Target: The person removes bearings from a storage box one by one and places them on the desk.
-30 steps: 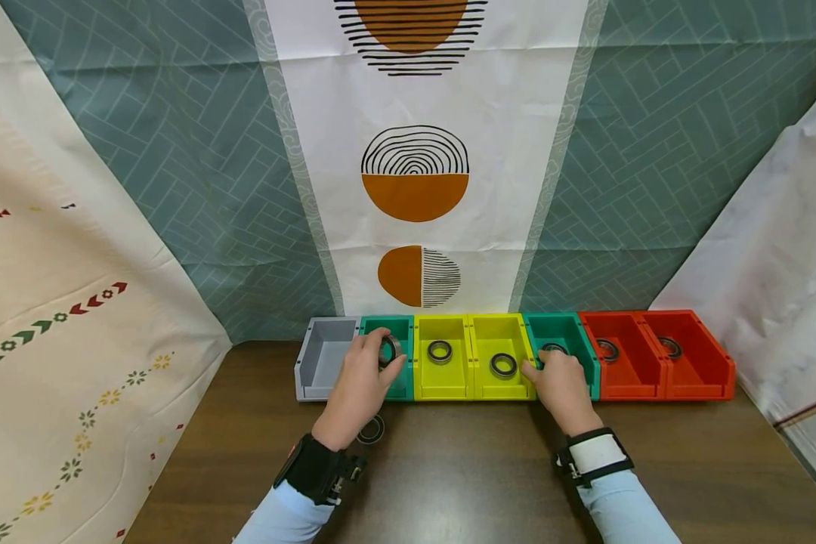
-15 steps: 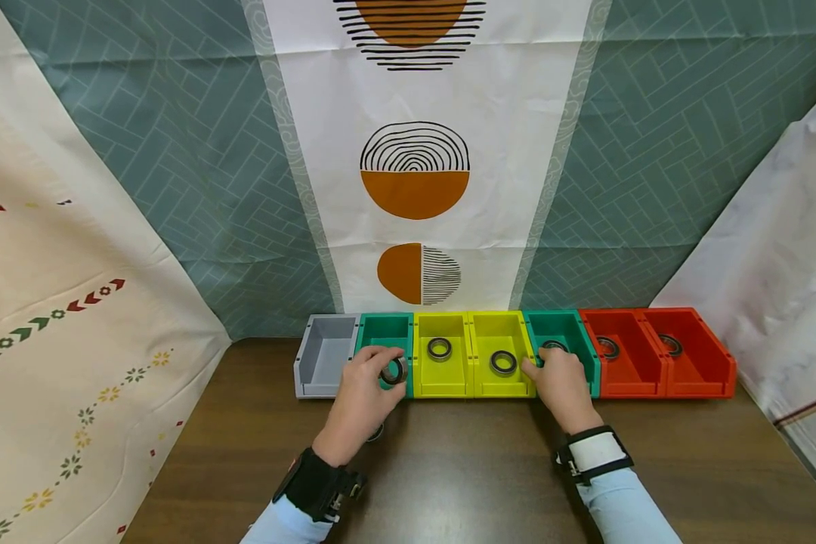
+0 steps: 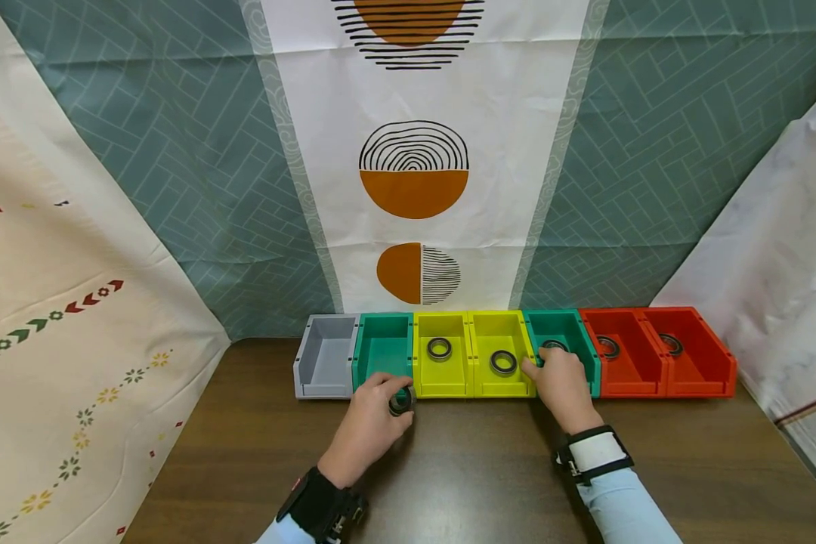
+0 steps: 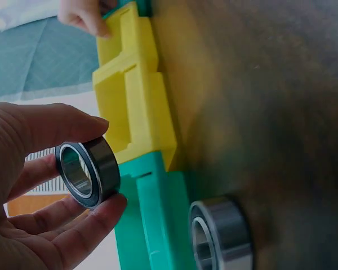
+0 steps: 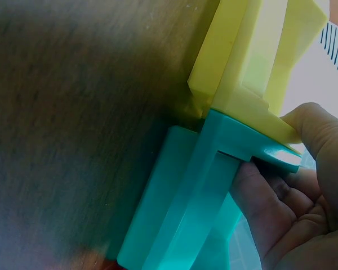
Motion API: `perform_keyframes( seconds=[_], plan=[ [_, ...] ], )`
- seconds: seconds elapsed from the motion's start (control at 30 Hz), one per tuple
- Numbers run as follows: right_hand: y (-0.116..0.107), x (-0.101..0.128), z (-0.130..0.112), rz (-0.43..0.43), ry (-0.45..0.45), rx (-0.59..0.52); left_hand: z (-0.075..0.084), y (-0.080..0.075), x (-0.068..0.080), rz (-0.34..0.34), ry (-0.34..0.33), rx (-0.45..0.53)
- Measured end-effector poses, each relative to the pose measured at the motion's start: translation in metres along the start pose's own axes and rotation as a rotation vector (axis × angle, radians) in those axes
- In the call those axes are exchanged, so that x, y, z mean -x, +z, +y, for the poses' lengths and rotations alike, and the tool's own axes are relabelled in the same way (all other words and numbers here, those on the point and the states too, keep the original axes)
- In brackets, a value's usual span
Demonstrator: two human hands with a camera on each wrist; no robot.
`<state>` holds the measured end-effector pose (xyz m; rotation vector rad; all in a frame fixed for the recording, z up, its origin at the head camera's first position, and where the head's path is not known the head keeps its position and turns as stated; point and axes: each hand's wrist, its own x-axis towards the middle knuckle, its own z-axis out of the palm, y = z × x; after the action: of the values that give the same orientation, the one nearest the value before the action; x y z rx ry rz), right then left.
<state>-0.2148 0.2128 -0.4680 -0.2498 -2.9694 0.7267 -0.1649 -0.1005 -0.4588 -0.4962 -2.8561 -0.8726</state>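
Observation:
My left hand (image 3: 370, 423) pinches a ball bearing (image 4: 90, 171) between thumb and fingertips, just in front of the left green bin (image 3: 384, 347). A second bearing (image 4: 222, 233) rests on the table by that bin in the left wrist view; the left hand hides it in the head view. My right hand (image 3: 563, 381) grips the adjoining side walls of a yellow bin (image 5: 242, 109) and the right green bin (image 5: 186, 208), thumb on the yellow side and fingers inside the green one. Behind its fingers, a bearing (image 3: 554, 345) partly shows in that green bin.
The bins stand in one row against a cloth backdrop (image 3: 272, 287). At the left end is a grey bin (image 3: 326, 355); two red bins (image 3: 700, 363) form the right end. Single bearings (image 3: 439, 349) lie in the yellow and red bins. Brown wooden table (image 3: 476, 468) extends in front.
My left hand has drawn the bearing back out of the left green bin, toward me and slightly right, and now covers the bearing on the table. The right hand has stayed in place.

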Motion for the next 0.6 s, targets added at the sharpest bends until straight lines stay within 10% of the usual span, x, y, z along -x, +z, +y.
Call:
perform_keyframes(
  seconds=[0.6],
  plan=[
    [-0.001, 0.001, 0.0, 0.007, -0.009, -0.002, 0.002, 0.021, 0.005, -0.194, -0.025, -0.105]
  ],
)
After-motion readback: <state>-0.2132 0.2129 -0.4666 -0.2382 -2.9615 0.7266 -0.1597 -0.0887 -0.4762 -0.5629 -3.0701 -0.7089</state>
